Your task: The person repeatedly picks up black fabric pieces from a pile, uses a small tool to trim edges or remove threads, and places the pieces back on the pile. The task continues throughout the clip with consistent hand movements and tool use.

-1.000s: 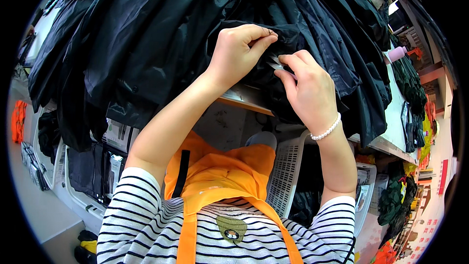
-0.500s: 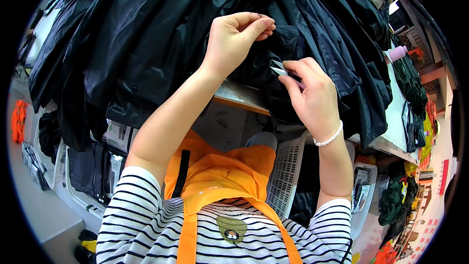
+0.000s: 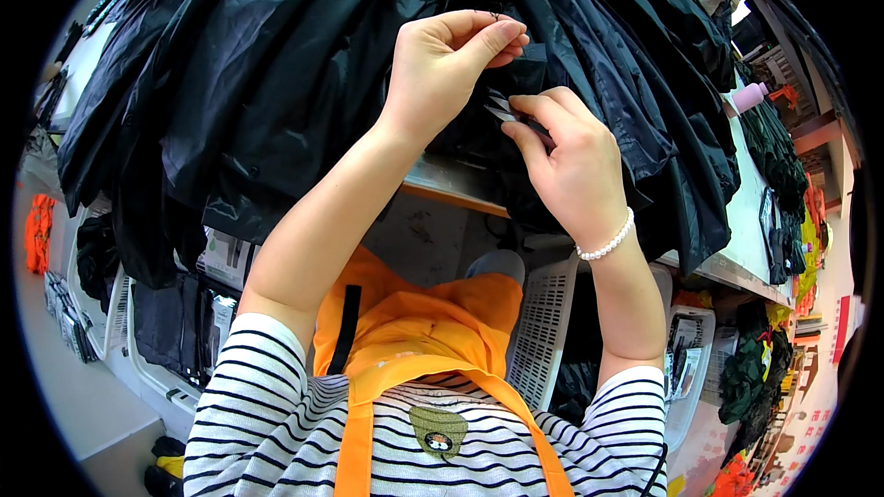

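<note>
At table edge, centre: black garment heaped, hanging over the front, a fold lifted toward the camera. Left hand pinching that fold between thumb and fingers, grip closed on fabric. Right hand just beside, thumb and forefinger closed on a small pale tag at the same fold; whether sewn on or loose, cannot tell. Hands nearly touching. Work apparently mid-step: tag located and held, nothing visibly finished, bulk of garment unhandled. White bead bracelet on right wrist. Below: orange apron over striped shirt. White slotted basket under table, right of centre. More dark cloth piled along table toward far right; pink bottle there.
</note>
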Demonstrator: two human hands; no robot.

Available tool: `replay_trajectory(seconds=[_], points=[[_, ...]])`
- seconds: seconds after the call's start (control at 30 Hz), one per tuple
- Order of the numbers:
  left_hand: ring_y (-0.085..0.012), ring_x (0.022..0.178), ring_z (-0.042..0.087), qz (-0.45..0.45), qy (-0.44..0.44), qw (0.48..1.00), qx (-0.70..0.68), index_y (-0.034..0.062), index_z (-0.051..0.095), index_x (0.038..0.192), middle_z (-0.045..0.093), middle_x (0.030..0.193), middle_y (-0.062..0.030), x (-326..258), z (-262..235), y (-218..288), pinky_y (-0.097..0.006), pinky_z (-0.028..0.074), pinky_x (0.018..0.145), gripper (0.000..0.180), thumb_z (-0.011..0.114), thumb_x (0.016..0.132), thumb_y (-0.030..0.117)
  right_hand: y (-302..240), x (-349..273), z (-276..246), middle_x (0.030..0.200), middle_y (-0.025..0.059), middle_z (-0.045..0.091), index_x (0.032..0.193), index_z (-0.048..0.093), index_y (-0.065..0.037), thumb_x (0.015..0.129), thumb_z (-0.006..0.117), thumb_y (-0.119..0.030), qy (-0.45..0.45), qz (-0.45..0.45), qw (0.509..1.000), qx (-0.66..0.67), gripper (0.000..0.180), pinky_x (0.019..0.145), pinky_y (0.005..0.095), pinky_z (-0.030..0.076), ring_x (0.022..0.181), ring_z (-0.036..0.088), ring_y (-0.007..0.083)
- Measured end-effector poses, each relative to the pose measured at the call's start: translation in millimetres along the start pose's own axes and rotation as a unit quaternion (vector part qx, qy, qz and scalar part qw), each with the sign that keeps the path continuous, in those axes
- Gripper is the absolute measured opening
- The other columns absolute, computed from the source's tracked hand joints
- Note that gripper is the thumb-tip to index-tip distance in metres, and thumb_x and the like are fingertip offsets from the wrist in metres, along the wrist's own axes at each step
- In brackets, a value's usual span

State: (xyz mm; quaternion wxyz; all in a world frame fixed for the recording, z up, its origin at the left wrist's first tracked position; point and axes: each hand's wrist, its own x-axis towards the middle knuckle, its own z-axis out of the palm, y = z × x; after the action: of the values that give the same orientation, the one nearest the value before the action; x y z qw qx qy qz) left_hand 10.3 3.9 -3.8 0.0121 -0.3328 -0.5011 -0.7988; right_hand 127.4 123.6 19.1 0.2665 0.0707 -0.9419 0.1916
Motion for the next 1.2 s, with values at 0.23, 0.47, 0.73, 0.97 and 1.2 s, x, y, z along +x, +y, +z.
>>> replay_trajectory(seconds=[0.23, 0.47, 0.73, 0.97, 1.2], points=[[-0.0171, 0.085, 0.069, -0.013, 0.005, 1.000, -0.006, -0.0008, 0.071, 0.100, 0.071, 0.093, -0.0119, 1, 1, 3, -0.027, 0.056, 0.079, 0.019, 0.064, 0.092, 0.015, -1, 10, 0, 0.087, 0.0086, 0.062, 0.090, 0.068, -0.007, 0.085, 0.064, -0.018, -0.032, -0.017, 0.999, -0.023, 0.013, 0.067, 0.0369, 0.052, 0.075, 0.064, 0.0300], [-0.0174, 0.085, 0.069, -0.007, 0.007, 1.000, 0.001, -0.0010, 0.071, 0.100, 0.071, 0.093, -0.0121, 1, -4, -1, -0.027, 0.056, 0.080, 0.019, 0.064, 0.092, 0.015, 3, 9, 1, 0.088, 0.0081, 0.063, 0.089, 0.069, -0.008, 0.085, 0.064, -0.018, -0.036, -0.012, 0.999, -0.016, 0.012, 0.068, 0.0368, 0.052, 0.076, 0.064, 0.0300], [-0.0183, 0.088, 0.069, 0.003, 0.000, 1.000, 0.011, -0.0015, 0.070, 0.101, 0.071, 0.093, -0.0125, -5, -6, 17, -0.028, 0.056, 0.081, 0.021, 0.062, 0.093, 0.016, 11, 1, 3, 0.092, 0.0113, 0.063, 0.099, 0.066, -0.003, 0.083, 0.069, -0.015, -0.015, 0.012, 0.997, 0.068, 0.021, 0.070, 0.0340, 0.052, 0.079, 0.065, 0.0273], [-0.0226, 0.070, 0.066, -0.074, -0.408, 0.909, 0.036, 0.0023, 0.063, 0.068, 0.070, 0.080, -0.0122, -96, -22, 79, -0.030, 0.052, 0.066, 0.018, 0.064, 0.084, 0.009, 30, -48, -4, 0.092, 0.0040, 0.065, 0.111, 0.062, 0.002, 0.082, 0.075, -0.014, -0.030, 0.204, 0.922, 0.328, 0.035, 0.069, 0.0183, 0.049, 0.076, 0.057, 0.0043], [-0.0280, 0.085, 0.065, -0.246, -0.510, 0.687, 0.456, 0.0020, 0.067, 0.071, 0.063, 0.113, -0.0128, -165, -54, -36, -0.039, 0.052, 0.070, 0.040, 0.072, 0.077, 0.041, 27, -53, 4, 0.091, 0.0029, 0.066, 0.111, 0.063, 0.002, 0.083, 0.074, -0.011, -0.006, 0.231, 0.905, 0.357, 0.033, 0.065, 0.0161, 0.046, 0.069, 0.053, 0.0017]])
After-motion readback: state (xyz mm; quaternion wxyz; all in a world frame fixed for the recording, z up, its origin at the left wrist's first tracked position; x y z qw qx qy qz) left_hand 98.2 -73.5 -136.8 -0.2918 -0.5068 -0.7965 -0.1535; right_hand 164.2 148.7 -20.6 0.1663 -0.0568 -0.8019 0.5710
